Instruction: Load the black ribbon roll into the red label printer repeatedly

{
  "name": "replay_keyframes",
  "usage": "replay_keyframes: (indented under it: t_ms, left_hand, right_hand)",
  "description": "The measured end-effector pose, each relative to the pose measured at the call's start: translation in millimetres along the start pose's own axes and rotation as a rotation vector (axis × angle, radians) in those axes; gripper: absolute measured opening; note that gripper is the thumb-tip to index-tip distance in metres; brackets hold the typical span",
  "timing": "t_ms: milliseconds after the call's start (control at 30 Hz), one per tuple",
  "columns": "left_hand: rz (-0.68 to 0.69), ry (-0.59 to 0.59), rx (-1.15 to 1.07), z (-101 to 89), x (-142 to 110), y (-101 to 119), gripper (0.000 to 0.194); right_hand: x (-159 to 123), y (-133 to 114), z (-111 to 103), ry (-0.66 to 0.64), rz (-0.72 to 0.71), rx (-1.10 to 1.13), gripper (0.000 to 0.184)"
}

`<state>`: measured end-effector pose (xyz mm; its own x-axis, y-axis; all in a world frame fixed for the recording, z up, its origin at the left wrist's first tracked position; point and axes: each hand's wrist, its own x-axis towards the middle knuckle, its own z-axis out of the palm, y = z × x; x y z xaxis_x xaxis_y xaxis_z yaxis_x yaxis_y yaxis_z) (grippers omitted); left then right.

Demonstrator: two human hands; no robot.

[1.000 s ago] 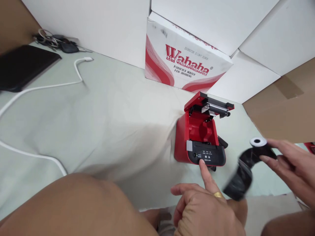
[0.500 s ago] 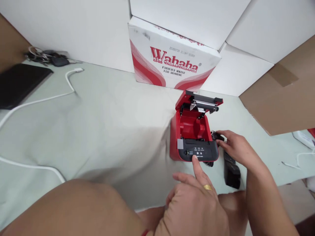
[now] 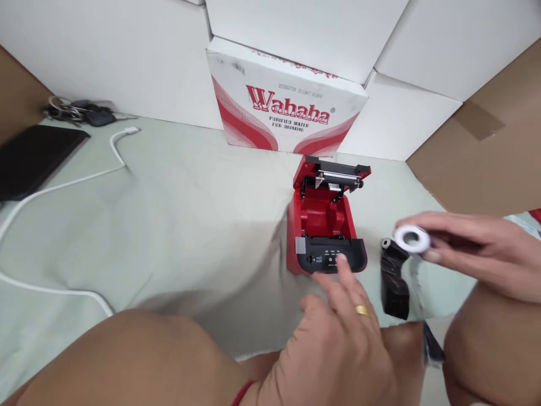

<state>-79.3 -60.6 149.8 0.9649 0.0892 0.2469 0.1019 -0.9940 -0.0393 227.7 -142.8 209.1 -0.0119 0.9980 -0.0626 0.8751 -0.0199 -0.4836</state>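
A small red printer (image 3: 319, 223) stands on the pale cloth with its lid tipped open toward the back and its red paper bay bare. My left hand (image 3: 338, 332), wearing a gold ring, has its index finger on the black button panel (image 3: 332, 260) at the printer's front; the other fingers are curled in. My right hand (image 3: 469, 248) pinches a white paper roll (image 3: 412, 238), holding it in the air to the right of the printer. A black strip-like object (image 3: 393, 279) lies on the cloth just below the roll.
A red-and-white Wahaha carton (image 3: 287, 110) stands behind the printer among white boxes. Brown cardboard (image 3: 486, 152) leans at the right. A white cable (image 3: 63, 186), a black flat case (image 3: 29, 158) and keys (image 3: 78, 111) lie at the left. My bare knees fill the foreground.
My right hand has left the black object on the cloth and risen to the right, now holding a white roll. My left index finger stays on the button panel.
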Motion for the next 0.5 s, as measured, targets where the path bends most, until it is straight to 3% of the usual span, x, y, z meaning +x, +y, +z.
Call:
replay_keyframes:
  t_ms: [67, 133, 233, 333, 400, 500]
  left_hand:
    - [0.048, 0.135, 0.087, 6.9, 6, 3, 0.035]
    - [0.057, 0.252, 0.141, 12.7, 8, 9, 0.026]
    - [-0.020, 0.314, 0.105, 22.0, 13, 21, 0.021]
    - [-0.092, 0.442, 0.095, 33.3, 21, 34, 0.030]
    - [-0.144, 0.447, 0.103, 38.9, 26, 39, 0.036]
    - [-0.232, 0.347, 0.093, 41.4, 23, 38, 0.044]
  right_hand:
    - [31, -17, 20, 0.084, 0.009, 0.021, 0.044]
    - [60, -31, 43, 0.079, -0.014, -0.004, 0.039]
    - [90, -44, 69, 0.043, -0.057, -0.137, 0.038]
    - [108, -55, 79, -0.069, 0.022, -0.329, 0.036]
    - [117, -63, 80, -0.168, 0.098, -0.438, 0.032]
    - [128, -71, 78, -0.264, 0.159, -0.517, 0.030]
